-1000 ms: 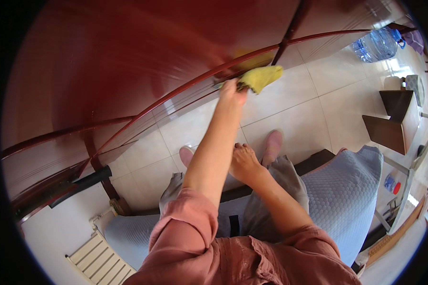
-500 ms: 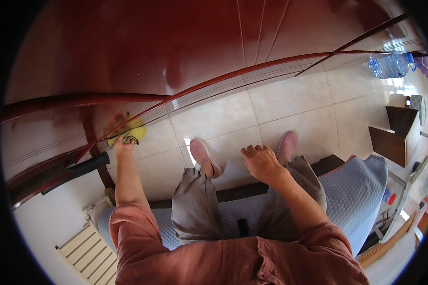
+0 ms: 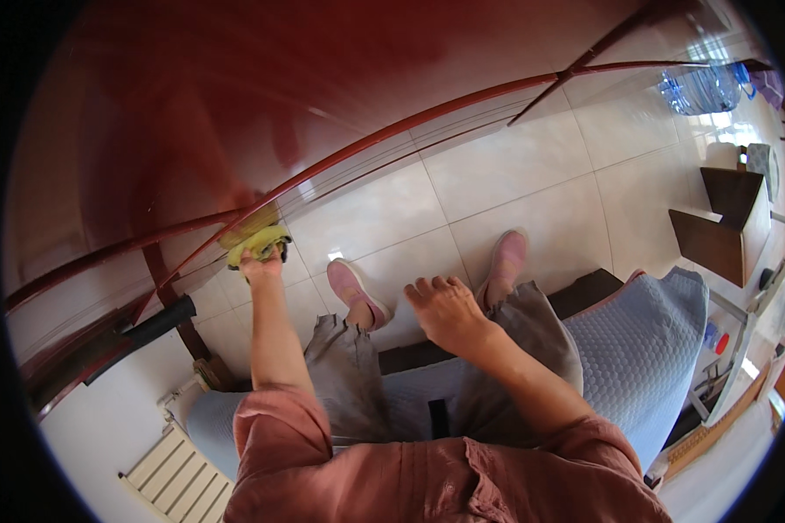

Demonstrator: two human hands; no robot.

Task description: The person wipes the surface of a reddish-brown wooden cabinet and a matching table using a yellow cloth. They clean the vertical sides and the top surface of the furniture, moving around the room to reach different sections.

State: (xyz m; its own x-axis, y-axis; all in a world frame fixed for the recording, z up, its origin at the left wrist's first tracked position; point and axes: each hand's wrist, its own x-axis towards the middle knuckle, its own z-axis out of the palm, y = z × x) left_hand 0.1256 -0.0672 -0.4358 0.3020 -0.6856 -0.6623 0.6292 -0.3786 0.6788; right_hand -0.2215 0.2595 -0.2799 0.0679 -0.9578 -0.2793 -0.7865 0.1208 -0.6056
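Observation:
My left hand (image 3: 262, 264) is closed around a crumpled yellow cloth (image 3: 262, 242) with a dark edge. The cloth presses against the lower rail of a glossy dark red wooden panel (image 3: 340, 78), whose surface mirrors it. Nearer the middle, my right hand (image 3: 449, 314) hangs in the air above my right knee. Its fingers are loosely bent and apart, and nothing shows in them.
Behind my legs is a seat with a light blue quilted cover (image 3: 632, 340). A white radiator (image 3: 179, 475) stands at the lower left. To the right are a brown wooden box-like piece (image 3: 715, 231) and a large clear blue water bottle (image 3: 702, 90). Pale tiles (image 3: 532, 205) cover the floor.
My left hand has slid the cloth rightward along the red rail. My right hand has shifted a little left, and the whole view has turned slightly.

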